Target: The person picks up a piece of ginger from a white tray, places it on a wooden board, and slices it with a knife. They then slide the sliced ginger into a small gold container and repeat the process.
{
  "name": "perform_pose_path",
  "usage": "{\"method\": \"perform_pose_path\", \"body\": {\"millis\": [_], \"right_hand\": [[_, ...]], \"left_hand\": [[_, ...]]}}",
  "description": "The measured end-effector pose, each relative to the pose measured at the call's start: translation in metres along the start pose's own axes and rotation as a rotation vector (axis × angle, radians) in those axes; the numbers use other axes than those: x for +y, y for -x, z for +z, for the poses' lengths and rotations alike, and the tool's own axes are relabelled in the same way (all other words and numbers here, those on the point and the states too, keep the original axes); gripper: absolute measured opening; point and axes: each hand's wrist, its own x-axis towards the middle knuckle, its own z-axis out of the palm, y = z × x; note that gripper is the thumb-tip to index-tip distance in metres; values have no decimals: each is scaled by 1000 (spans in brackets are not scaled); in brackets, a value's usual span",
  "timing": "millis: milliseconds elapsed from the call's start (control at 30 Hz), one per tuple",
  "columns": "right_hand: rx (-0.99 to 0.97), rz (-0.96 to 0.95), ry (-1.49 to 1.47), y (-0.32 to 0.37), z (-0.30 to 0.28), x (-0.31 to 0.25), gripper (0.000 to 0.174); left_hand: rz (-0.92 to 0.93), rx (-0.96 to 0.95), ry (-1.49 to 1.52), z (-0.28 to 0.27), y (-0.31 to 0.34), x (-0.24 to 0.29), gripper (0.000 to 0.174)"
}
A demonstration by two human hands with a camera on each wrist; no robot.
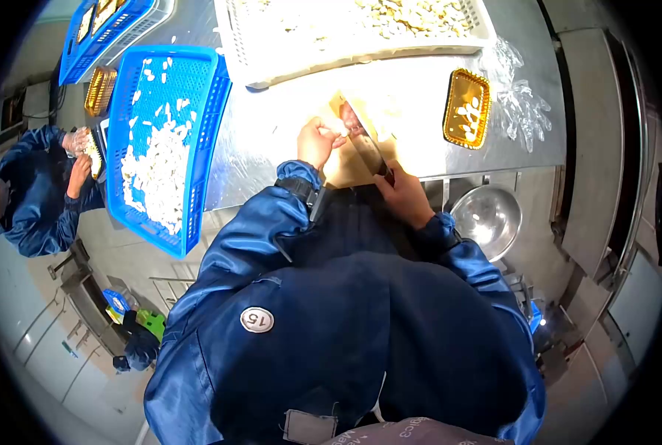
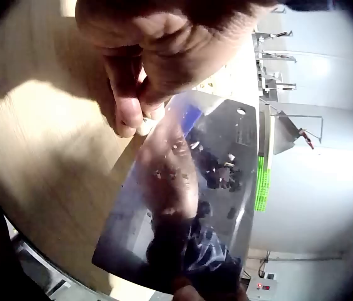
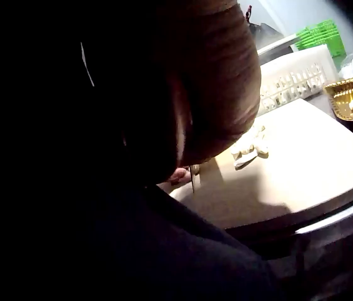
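Observation:
My right hand (image 1: pixel 406 194) grips the dark handle of a cleaver. Its broad, shiny blade (image 2: pixel 217 194) stands over the pale wooden cutting board (image 2: pixel 32 144) and mirrors a hand and sleeve. Close beside the blade, my left hand (image 1: pixel 314 145) has its fingers bent, thumb and fingertips pinching a small pale piece (image 2: pixel 144 127); its kind is mostly hidden by the fingers. Several whitish cut pieces (image 3: pixel 251 148) lie on the board, on the far side of the blade in the right wrist view.
A white basket (image 1: pixel 360 57) of pale slices stands behind the board. To the left is a blue basket (image 1: pixel 208 141) with white pieces; to the right, a gold tray (image 1: pixel 449 111) and crumpled clear plastic (image 1: pixel 520 104). A metal bowl (image 1: pixel 486 222) sits below the table edge. Another person (image 1: pixel 41 185) works at far left.

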Motion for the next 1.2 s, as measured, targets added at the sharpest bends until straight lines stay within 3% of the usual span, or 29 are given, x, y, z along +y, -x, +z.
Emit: {"method": "perform_pose_path", "body": {"millis": [233, 333, 433, 533, 600, 633, 667, 700, 733, 833, 933, 1000, 1033, 1100, 1167, 1200], "right_hand": [[-33, 17, 18, 6, -5, -13, 24], [-50, 21, 39, -1, 5, -6, 26], [-42, 11, -8, -16, 10, 12, 27], [47, 20, -106, -17, 5, 23, 27], [84, 60, -176, -11, -4, 15, 28], [36, 56, -169, -10, -4, 14, 28], [-8, 53, -161, -10, -5, 14, 28], [-49, 53, -155, -8, -6, 14, 28], [-81, 59, -90, -8, -5, 4, 27], [-166, 20, -73, -14, 13, 4, 27], [-50, 55, -94, -17, 13, 6, 28], [30, 91, -105, -16, 6, 11, 29], [62, 114, -107, -15, -1, 14, 30], [127, 152, -107, -17, -15, 19, 31], [169, 150, -115, -17, -20, 22, 30], [156, 160, -100, -17, -23, 23, 29]], "left_hand": [[74, -97, 55, -6, -6, -10, 11], [125, -74, -189, -10, -12, -16, 9], [94, -159, 53, -10, -11, -14, 7], [138, -48, -269, -17, -20, -25, 13], [87, -80, -308, -38, -32, -33, 18], [63, -100, -327, -42, -30, -15, 21], [-104, -131, -192, -51, -23, 5, 24], [-83, -86, -225, -51, -13, 38, 25], [-51, -136, -253, -65, -17, 55, 24], [225, -24, -549, -91, -14, 136, 19], [492, -35, -721, -118, -51, 188, 22], [592, -49, -1024, -112, -76, 215, 22], [667, -103, -1140, -108, -91, 223, 24], [637, -219, -1275, -87, -123, 223, 30], [823, -279, -1298, -72, -171, 194, 38], [782, -278, -1299, -51, -175, 189, 44]]}}
